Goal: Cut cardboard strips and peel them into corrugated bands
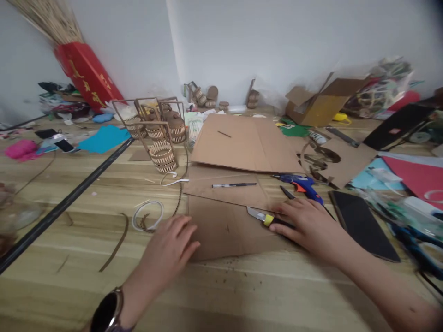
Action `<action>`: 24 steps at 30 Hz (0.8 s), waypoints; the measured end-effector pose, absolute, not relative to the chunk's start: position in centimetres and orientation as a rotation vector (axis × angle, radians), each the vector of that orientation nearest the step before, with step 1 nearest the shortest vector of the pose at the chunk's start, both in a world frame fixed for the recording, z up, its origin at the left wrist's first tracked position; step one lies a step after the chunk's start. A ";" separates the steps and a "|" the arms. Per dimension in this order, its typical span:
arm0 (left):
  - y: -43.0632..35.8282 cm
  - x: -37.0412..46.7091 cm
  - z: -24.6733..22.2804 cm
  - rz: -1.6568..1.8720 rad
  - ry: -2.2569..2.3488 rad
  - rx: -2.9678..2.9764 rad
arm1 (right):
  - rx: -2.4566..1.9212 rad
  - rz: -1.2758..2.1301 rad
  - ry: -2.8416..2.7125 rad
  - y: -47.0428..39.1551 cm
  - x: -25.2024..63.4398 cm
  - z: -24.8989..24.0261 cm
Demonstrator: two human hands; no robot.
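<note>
My left hand [175,244], with a watch [106,311] on its wrist, rests at the left edge of a cardboard sheet [221,230]; its fingers are slightly apart and hold nothing. A utility knife [268,218] with a yellow collar lies over the sheet, its blade pointing left. My right hand [304,223] has its fingers around the dark handle. Behind the blade, a pen [234,185] lies on cardboard. Farther back is a larger cardboard piece [242,140] with a thin dark strip [224,134] on it.
Small woven baskets [162,157] with tall handles stand at the back left. A blue glue gun [301,182] and a black panel [363,226] lie to the right. A white coil [148,216] is near my left hand. An open carton [321,101] sits at the back right.
</note>
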State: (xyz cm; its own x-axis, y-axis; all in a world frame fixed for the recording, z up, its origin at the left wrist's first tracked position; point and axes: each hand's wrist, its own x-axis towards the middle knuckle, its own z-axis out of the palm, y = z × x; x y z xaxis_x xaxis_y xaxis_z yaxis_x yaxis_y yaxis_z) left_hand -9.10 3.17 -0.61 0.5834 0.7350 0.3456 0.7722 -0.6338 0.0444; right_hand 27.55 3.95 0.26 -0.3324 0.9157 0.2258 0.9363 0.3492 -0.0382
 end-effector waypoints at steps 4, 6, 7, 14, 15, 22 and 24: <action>2.5 -7.3 -1.2 -0.332 -1.173 -2.824 | -1.715 -0.198 -2.469 2.6 27.4 -1.1; 2.5 -7.0 -1.4 -0.283 -1.161 -2.858 | -1.719 -0.188 -2.478 2.3 27.8 -1.5; 2.6 -6.9 -1.5 -0.266 -1.157 -2.872 | -1.717 -0.188 -2.478 2.3 27.9 -1.6; 2.1 -5.0 -1.2 -0.187 -1.103 -2.929 | -1.676 -0.422 -2.525 5.2 26.7 1.0; 2.0 -4.4 -1.2 -0.183 -1.088 -2.936 | -1.678 -0.453 -2.539 6.1 26.4 1.5; 2.5 -1.7 -2.2 -0.208 -0.915 -2.891 | -1.692 -0.481 -2.538 12.0 24.9 1.2; 2.6 -1.7 -2.4 -0.194 -0.852 -2.866 | -1.684 -0.471 -2.526 12.5 24.8 0.7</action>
State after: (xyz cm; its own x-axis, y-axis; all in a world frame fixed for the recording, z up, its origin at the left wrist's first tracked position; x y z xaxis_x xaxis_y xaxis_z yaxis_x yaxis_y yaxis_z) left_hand -1.68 2.57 -2.41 0.8307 0.5318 0.1646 0.5506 -0.8285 -0.1019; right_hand 24.80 12.52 0.73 -0.3971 0.8897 0.2251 0.9110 0.3526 0.2137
